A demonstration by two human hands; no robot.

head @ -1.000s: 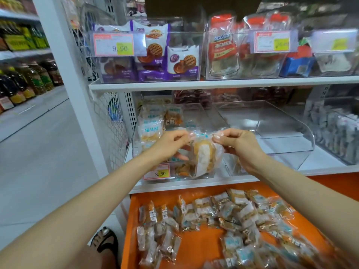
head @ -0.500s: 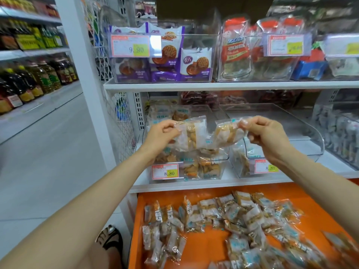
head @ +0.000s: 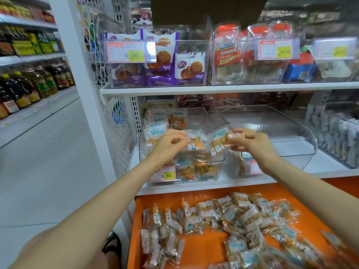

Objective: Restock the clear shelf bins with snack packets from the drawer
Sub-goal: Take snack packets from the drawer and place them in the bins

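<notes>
Pinching 2 packets (head: 217,139), left hand (head: 168,145) and right hand (head: 251,141) hover over part-filled bin (head: 213,166).

I record the near drawer (head: 204,253) as plain orange. The snack packets (head: 206,212) are clear film with pale-blue lettering over tan contents. The price tag (head: 162,174) at centre left is white with a red border and a yellow patch. The far biscuit packs (head: 190,67) are purple and white, printed with a brown lattice. The oil bottles (head: 40,80) at far left are amber with yellow labels.
</notes>
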